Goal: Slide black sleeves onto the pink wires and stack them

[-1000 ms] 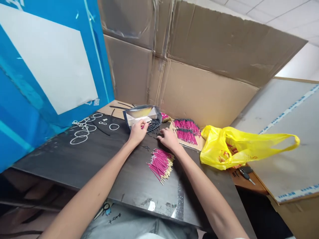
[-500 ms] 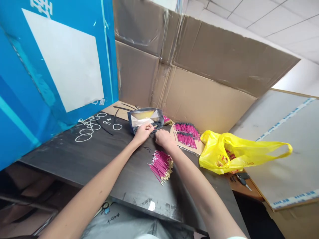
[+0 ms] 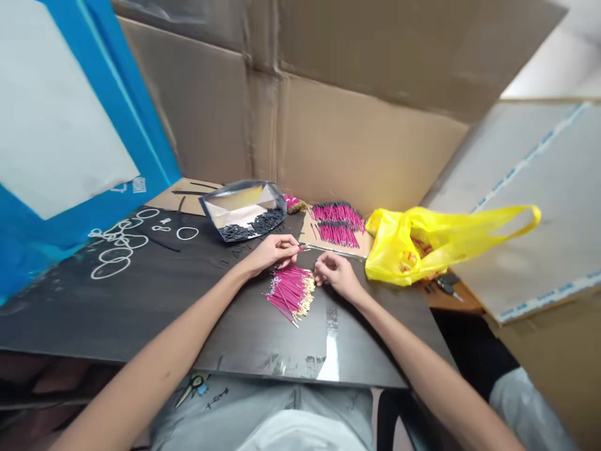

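My left hand (image 3: 276,252) pinches a short magenta wire (image 3: 303,248), whose tip sticks out past the fingertips toward the right. Beside it, my right hand (image 3: 337,273) has its fingers curled together near the gold ends of a pile of magenta wires (image 3: 288,289); what it holds, if anything, is too small to make out. That pile lies on the dark table just below both hands, silvery tips to the left and gold terminals to the right. Behind the left hand stands an open dark-edged bag (image 3: 244,213) with many short black sleeves (image 3: 263,222) inside.
Rows of magenta wires with black ends (image 3: 337,233) lie on cardboard at the back. A yellow plastic bag (image 3: 399,250) sits to the right, near keys (image 3: 448,288). White rubber bands (image 3: 117,244) are strewn at left. Cardboard (image 3: 357,138) walls the table's rear.
Both hands have drawn back from the dark-edged bag toward the wire pile and moved apart. My right hand has gone to the pile's gold ends. The camera view has tilted down.
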A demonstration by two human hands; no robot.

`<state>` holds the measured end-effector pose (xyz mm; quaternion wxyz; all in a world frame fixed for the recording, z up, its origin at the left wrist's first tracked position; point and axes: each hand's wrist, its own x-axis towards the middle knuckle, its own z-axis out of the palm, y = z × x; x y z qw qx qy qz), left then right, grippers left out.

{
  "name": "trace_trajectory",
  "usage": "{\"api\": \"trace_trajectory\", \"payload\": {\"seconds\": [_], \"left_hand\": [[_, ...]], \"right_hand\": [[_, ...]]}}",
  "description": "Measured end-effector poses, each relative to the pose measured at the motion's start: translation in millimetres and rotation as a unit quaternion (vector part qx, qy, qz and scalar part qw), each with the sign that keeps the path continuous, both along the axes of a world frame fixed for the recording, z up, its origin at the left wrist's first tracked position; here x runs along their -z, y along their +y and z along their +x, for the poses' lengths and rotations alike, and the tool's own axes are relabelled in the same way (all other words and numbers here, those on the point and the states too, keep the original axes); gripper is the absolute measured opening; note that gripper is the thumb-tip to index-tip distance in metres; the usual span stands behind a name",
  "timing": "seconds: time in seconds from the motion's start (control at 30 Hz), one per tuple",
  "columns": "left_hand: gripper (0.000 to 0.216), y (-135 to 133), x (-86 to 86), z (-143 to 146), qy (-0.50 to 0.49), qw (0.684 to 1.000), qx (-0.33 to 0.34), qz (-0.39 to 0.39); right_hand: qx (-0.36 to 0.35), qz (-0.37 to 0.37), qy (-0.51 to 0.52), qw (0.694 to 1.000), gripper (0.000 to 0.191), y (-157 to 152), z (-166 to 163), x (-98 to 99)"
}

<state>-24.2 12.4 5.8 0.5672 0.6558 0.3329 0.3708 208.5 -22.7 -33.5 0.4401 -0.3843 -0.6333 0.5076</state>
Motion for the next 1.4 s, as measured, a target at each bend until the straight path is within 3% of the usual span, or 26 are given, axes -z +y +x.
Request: {"api": "trace_trajectory", "payload": {"seconds": [0.13, 0.27, 0.5, 0.77, 1.4], "left_hand": [[0.03, 2, 3.2, 7, 0.034, 0.999, 0.011, -0.012], [0.031, 3, 4.2, 9, 0.065, 0.998, 0.015, -0.021], [0.033, -1, -1.0, 12, 0.097, 0.995, 0.006, -0.012], [0.031, 0, -1.3, 14, 0.127, 0.991, 0.038, 0.004], [0.031, -6, -7.1, 19, 0.148, 0.988, 0.03, 0.02]], "right_hand": [[-0.014, -0.067, 0.111, 0.991, 0.048, 17, -1, 4.6], [-0.031, -0.08, 0.141, 0.986, 0.053, 26, 1, 5.8], [-0.008, -0.041, 0.131, 0.991, 0.046, 25, 2, 10.8], [0.046, 0.027, 0.022, 0.998, 0.022, 12, -3, 6.3], [0.067, 0.019, 0.01, 0.998, 0.029, 9, 0, 1.9]]}}
